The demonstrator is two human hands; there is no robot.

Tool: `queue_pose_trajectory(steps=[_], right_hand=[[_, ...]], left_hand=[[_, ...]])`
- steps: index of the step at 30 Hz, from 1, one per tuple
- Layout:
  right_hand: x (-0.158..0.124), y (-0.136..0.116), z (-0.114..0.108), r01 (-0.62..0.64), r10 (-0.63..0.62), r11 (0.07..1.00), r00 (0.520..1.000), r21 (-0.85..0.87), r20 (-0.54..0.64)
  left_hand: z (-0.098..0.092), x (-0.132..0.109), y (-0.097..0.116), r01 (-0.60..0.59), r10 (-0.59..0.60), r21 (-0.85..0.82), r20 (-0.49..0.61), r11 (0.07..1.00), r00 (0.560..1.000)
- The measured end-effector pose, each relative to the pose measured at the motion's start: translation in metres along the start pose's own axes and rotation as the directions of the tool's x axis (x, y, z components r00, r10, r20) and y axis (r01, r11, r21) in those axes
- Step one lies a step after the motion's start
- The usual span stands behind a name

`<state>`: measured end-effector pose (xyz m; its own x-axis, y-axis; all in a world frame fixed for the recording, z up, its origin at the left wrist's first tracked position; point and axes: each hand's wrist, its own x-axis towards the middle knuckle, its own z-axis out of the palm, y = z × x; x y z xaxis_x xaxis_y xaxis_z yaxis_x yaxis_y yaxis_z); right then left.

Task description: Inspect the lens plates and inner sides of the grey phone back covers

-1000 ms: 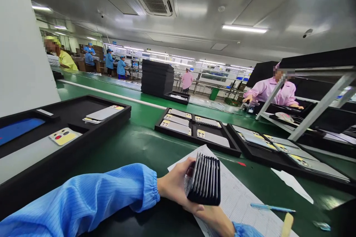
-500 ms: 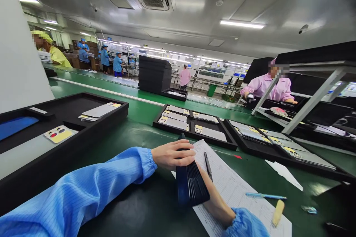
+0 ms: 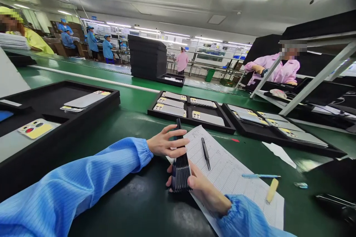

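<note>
Several thin dark phone panels (image 3: 181,173) stand on edge, pressed together as a stack, over the green table in front of me. My right hand (image 3: 200,182) grips the stack's near end from below, with its thumb on the right side and fingertips showing on the left. Across the upper part lies my left hand (image 3: 170,142), its fingers slightly apart and bent over the panels. Beneath my right hand and forearm is a printed paper sheet (image 3: 222,168), with black tweezers (image 3: 206,154) on it close to the stack.
Black trays (image 3: 191,129) with pale, camera-cornered phone panels (image 3: 208,118) stand beyond my hands; another large tray (image 3: 91,118) is at left. A blue pen (image 3: 260,176) and a yellowish block (image 3: 272,191) lie right. A person in pink (image 3: 278,68) works behind a metal frame.
The stack has turned more upright, its edges now facing me. My right fingers have come into view around its lower end, and my left fingers have spread. The view has tilted down.
</note>
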<state>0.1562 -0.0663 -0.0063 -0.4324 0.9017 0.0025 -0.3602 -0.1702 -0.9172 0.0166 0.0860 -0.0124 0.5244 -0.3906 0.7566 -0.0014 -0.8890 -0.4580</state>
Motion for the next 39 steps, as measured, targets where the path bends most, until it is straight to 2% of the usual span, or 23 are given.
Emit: queue_pose_trajectory(steps=[11,17,22,26,30,34,39], right_hand=[[0.002,0.005,-0.002,-0.006,0.003,0.998,0.999,0.069,0.037],[-0.001,0.004,-0.003,-0.012,0.017,0.991,0.999,0.134,-0.035],[-0.001,-0.006,0.004,-0.032,0.04,0.997,0.991,0.069,-0.128],[0.0,-0.011,0.004,-0.11,0.105,0.993,0.987,-0.035,-0.124],[-0.001,-0.007,0.004,-0.103,0.088,0.989,0.985,-0.105,-0.146],[-0.004,-0.004,0.007,-0.09,0.069,0.988,0.983,-0.121,-0.17],[-0.005,-0.022,0.007,-0.141,0.134,0.989,0.983,-0.048,-0.127]], left_hand=[[0.005,0.003,0.005,0.028,-0.028,0.04,-0.006,0.999,1.0],[-0.002,0.008,0.0,-0.046,0.046,0.095,0.001,0.994,0.999],[-0.008,0.017,-0.007,-0.127,0.125,0.107,0.024,0.986,0.992],[-0.009,0.022,-0.005,-0.139,0.139,0.115,0.009,0.984,0.99],[-0.007,0.023,-0.001,-0.13,0.132,0.115,-0.008,0.985,0.991],[-0.006,0.022,0.002,-0.115,0.117,0.108,-0.013,0.988,0.993],[-0.004,0.018,0.003,-0.09,0.089,0.099,0.01,0.991,0.996]])
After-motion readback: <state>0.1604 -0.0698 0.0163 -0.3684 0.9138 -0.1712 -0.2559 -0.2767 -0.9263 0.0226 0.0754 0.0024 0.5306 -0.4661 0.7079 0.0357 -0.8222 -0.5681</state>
